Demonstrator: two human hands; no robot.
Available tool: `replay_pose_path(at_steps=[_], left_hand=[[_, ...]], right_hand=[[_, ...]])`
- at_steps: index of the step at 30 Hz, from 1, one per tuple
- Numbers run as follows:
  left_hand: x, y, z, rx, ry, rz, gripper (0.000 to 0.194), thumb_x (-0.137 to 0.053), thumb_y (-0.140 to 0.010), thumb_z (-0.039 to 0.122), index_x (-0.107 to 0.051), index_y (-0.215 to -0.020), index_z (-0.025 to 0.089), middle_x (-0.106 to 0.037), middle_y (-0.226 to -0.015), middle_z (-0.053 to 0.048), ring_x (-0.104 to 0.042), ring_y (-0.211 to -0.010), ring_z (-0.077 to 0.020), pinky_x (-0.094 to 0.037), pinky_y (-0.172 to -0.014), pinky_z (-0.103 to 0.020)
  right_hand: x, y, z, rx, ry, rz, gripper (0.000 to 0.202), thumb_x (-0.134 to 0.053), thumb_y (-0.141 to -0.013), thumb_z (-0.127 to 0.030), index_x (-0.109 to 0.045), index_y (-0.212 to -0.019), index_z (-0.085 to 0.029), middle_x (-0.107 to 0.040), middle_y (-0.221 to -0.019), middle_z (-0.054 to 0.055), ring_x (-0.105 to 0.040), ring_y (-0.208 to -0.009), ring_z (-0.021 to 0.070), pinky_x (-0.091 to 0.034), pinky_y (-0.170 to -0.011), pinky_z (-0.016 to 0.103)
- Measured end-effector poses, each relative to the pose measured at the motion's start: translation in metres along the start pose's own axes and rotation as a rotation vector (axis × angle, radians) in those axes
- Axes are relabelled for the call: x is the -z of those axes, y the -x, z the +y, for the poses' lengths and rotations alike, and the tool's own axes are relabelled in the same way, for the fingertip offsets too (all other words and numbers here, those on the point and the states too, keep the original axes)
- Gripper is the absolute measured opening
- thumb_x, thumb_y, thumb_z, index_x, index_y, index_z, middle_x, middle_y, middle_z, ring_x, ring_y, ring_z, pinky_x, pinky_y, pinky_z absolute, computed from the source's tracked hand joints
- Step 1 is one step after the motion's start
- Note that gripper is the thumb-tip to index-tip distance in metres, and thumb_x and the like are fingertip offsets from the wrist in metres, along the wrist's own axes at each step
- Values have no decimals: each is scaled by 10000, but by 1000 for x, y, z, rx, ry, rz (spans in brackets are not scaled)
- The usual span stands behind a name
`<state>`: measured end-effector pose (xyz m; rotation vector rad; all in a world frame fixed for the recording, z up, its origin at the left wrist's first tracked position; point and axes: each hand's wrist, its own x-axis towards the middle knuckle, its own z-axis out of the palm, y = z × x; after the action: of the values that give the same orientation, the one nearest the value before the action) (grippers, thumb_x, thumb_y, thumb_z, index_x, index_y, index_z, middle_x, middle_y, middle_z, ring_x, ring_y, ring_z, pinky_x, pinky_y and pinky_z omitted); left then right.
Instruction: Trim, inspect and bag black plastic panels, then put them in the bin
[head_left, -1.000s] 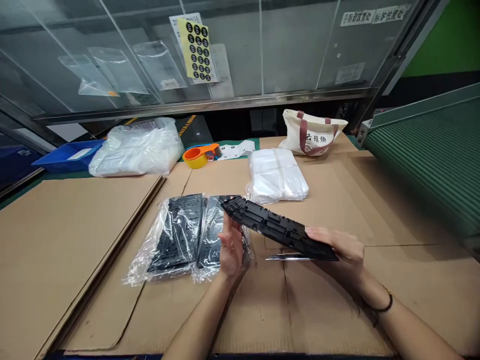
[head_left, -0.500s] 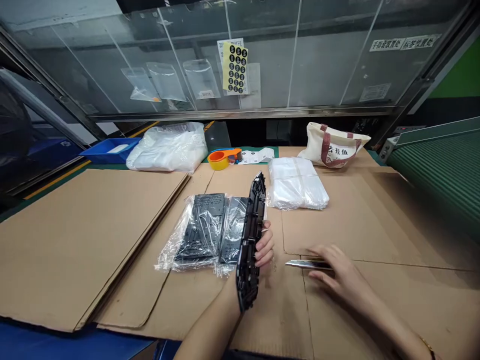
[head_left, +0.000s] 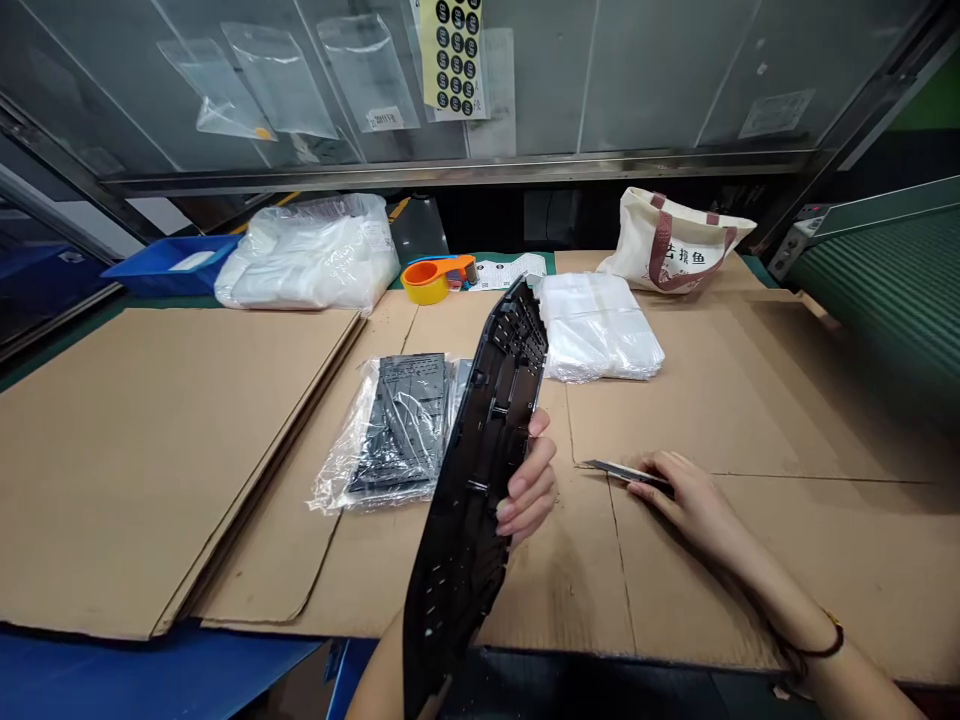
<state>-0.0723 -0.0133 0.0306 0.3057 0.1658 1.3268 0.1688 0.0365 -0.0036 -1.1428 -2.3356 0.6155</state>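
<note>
A long black plastic part (head_left: 480, 480) stands tilted near the middle, its ribbed inner side facing right. My left hand (head_left: 529, 485) is wrapped round its right edge, and the part hides some of that hand and forearm. Low over the cardboard, my right hand (head_left: 671, 485) pinches a slim knife-like tool (head_left: 626, 472) whose pointed end faces left. Behind the black part, black pieces in clear plastic bags (head_left: 405, 425) lie on the cardboard, partly covered from view.
Stacked cardboard sheets (head_left: 172, 430) lie at left. Farther back are a blue tray (head_left: 169, 268), a large plastic-wrapped bundle (head_left: 307, 255), an orange tape dispenser (head_left: 427, 283), a stack of clear bags (head_left: 600, 328) and a cloth bag (head_left: 679, 245). A green ribbed belt (head_left: 892, 290) runs at right.
The black part has come closer and turned, showing more of its inner side. My right hand has closed on the tool, which now points slightly up and left. The camera view has tilted down.
</note>
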Motion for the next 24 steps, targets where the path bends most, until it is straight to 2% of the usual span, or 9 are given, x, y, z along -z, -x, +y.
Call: replay_pose_path(at_steps=[2,8,12,14,17,20,24], left_hand=[[1,0,1,-6,18,-25,201,-508,-916,412,-532,-876,217,-389,-424,97,-105,-182,-18,-113,-174,-134],[-14,1,3,-54,-20,134,227,-463,-944,394,-496,-801,220,-284,-402,131,45,-196,10,31,-184,-136],[-10,0,3,-75,-49,182,240,-497,-923,431,-488,-796,227,-261,-415,134,48,-210,11,51,-197,-146],[-2,-2,5,-46,-53,169,260,-508,-904,468,-491,-801,230,-259,-419,131,9,-202,3,14,-197,-149],[5,-5,11,51,-70,127,302,-538,-860,535,-509,-827,236,-302,-430,112,-128,-196,-28,-102,-202,-162],[-5,-4,21,137,-135,58,331,-570,-824,560,-515,-817,234,-375,-445,85,-255,-215,-60,-195,-218,-177],[-28,1,30,167,-219,-7,259,-538,-864,476,-518,-807,224,-468,-487,48,-343,-232,-89,-235,-214,-187]], right_hand=[[2,0,-3,-58,-62,13,265,-517,-923,-457,-607,-862,-215,-692,-771,44,-652,-665,189,-515,-581,284],[2,-3,-12,-119,-213,47,306,-568,-893,-462,-688,-1001,-202,-753,-971,81,-722,-857,230,-573,-658,285],[13,-9,-27,-93,-250,128,324,-583,-889,-436,-701,-1097,-217,-750,-1024,78,-727,-804,208,-583,-664,287],[26,-14,-39,-50,-254,166,327,-574,-904,-407,-680,-1166,-243,-752,-1002,60,-704,-676,163,-569,-594,261],[52,-26,-65,76,-213,239,324,-577,-919,-358,-640,-1235,-318,-753,-928,7,-612,-507,101,-518,-479,225],[78,-41,-94,249,-106,315,340,-613,-906,-310,-630,-1241,-365,-741,-1004,-12,-668,-635,122,-567,-601,248],[101,-64,-128,425,81,313,365,-593,-922,-276,-606,-1277,-359,-731,-1039,-20,-700,-823,162,-573,-677,262]])
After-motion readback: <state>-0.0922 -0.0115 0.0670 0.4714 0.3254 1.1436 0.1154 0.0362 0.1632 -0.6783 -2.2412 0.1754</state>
